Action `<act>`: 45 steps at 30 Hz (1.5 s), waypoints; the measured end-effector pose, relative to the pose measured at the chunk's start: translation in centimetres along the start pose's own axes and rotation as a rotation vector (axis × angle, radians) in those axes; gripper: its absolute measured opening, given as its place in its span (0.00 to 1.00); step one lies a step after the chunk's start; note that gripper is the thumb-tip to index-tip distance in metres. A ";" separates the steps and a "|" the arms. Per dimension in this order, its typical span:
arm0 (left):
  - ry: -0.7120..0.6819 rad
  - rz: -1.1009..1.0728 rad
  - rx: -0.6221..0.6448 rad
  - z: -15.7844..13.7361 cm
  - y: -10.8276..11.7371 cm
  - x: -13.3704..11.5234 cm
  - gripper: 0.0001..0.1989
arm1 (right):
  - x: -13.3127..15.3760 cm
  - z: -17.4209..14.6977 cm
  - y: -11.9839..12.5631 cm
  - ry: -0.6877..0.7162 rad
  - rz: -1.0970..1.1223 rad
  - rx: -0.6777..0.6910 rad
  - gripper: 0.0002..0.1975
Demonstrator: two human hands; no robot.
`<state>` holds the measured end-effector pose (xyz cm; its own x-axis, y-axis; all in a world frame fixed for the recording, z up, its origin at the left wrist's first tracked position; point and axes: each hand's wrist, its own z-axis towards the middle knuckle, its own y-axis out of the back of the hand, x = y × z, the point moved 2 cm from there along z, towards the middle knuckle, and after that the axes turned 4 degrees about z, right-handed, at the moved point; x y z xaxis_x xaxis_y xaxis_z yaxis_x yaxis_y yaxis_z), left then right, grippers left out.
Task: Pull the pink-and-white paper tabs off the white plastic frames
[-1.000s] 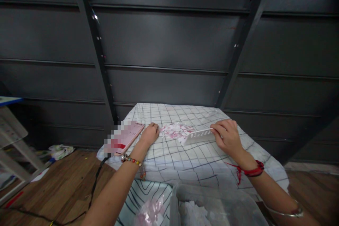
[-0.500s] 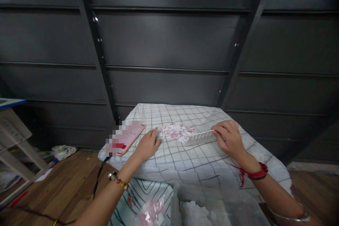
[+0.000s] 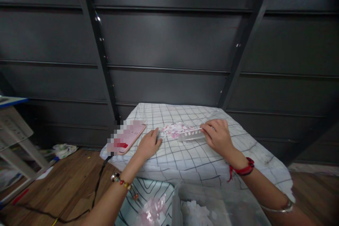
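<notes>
R hand (image 3: 215, 135) pinches white strip (image 3: 191, 134) w/ holes at near R side of paper pile (image 3: 174, 129). L hand (image 3: 148, 144), just L of pile, is spread, nothing seen in it. Prob. partway: pile's bits lie loose; other bits (image 3: 195, 213) sit in box (image 3: 175, 204) on pile's near side.

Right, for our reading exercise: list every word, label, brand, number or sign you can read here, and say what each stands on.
No text can be read.
Smartphone screen: small marks, too blurred; part is pixelated.
Blue-edged table: faint marks on its side, too blurred.
Pink-and-white pieces: any print too small to tell.
</notes>
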<state>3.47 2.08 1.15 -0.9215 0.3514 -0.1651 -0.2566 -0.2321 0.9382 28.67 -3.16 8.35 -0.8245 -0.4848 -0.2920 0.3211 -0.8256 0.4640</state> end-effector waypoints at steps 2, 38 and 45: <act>-0.002 -0.002 -0.002 0.0 0.0 -0.1 0.25 | -0.1 0.0 0.2 0.002 0.007 0.017 0.04; -0.038 -0.046 -0.023 0.0 0.3 -0.2 0.17 | -1.7 -3.5 1.1 -0.244 0.245 0.005 0.05; -0.054 -0.016 -0.021 0.1 0.0 -0.1 0.17 | -0.5 -3.7 2.8 -0.271 -0.049 0.055 0.04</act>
<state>3.57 2.11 1.23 -0.9003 0.4037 -0.1631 -0.2780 -0.2448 0.9289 31.73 -6.33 6.67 -0.9353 -0.3438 -0.0843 0.2583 -0.8256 0.5017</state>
